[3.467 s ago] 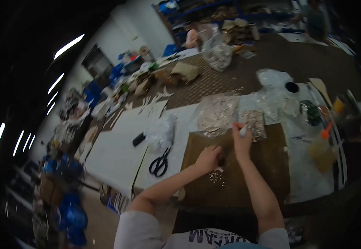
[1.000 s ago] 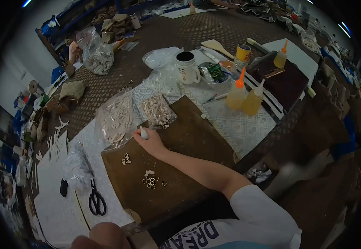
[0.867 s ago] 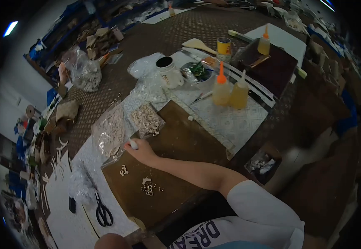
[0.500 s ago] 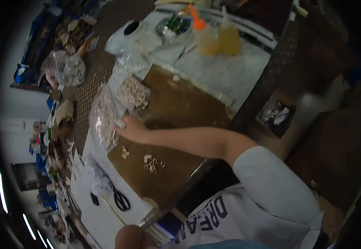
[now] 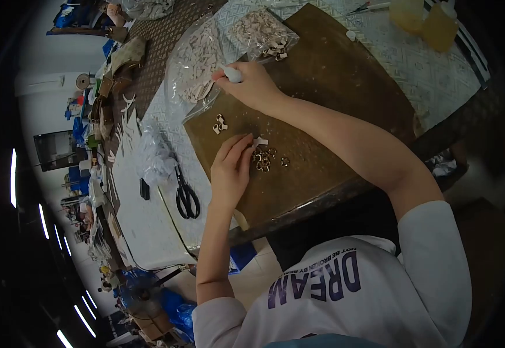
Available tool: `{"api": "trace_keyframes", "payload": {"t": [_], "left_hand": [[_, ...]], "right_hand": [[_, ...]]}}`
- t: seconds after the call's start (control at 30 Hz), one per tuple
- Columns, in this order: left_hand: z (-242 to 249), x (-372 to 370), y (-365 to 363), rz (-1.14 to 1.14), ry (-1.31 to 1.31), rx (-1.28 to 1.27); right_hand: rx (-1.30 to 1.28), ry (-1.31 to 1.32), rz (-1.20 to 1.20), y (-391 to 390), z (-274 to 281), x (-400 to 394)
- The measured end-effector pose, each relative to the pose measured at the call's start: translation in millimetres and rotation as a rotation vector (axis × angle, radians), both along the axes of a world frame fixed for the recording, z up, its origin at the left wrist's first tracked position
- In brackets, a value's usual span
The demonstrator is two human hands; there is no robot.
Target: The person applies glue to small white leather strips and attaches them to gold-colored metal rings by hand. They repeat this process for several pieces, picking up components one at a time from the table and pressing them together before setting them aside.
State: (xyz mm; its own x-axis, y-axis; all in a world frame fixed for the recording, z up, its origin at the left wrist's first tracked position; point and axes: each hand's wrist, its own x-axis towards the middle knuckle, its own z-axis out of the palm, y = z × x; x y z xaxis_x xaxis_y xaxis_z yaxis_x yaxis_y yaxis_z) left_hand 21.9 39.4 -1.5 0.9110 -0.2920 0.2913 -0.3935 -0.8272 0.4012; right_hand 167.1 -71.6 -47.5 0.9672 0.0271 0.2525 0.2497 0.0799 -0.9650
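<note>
My right hand is closed around a small tool with a rounded white handle; its working end is hidden by a clear plastic bag. That bag of pale cut strips lies beside the hand. Over the brown board, my left hand has its thumb and fingers drawn together at a small pale strip. Just below the fingertips sits a pile of small metal rings, with one ring apart. A few ringed pale pieces lie farther left on the board.
A second bag of pale pieces rests at the board's far edge, with ringed pieces by it. Black scissors, a small black object and crumpled plastic lie left. Bottles of yellowish liquid stand far right.
My left hand has come into view and reached the pale strip by the rings. My right hand still holds the white-handled tool at the bag. The camera view has shifted closer.
</note>
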Motion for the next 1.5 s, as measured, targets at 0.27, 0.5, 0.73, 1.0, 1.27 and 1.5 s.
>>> {"api": "trace_keyframes", "payload": {"t": [0.27,0.5,0.73,1.0,1.27,1.5], "left_hand": [[0,14,-4,0.044,0.173,0.048],[-12,37,-1,0.141,0.040,-0.003],[2,26,-43,0.060,0.460,-0.477],[-12,35,-57,0.178,0.249,-0.385],[2,27,-64,0.198,0.573,-0.876],[-2,27,-73,0.222,0.538,-0.878]], "right_hand": [[0.091,-0.030,0.013,-8,3,-2],[0.100,0.044,-0.001,-12,0,4],[0.161,0.058,0.057,-14,9,1],[0.504,0.256,0.205,-19,20,-2],[0.498,0.219,0.243,-23,30,-1],[0.359,0.133,0.200,-22,29,-1]]}}
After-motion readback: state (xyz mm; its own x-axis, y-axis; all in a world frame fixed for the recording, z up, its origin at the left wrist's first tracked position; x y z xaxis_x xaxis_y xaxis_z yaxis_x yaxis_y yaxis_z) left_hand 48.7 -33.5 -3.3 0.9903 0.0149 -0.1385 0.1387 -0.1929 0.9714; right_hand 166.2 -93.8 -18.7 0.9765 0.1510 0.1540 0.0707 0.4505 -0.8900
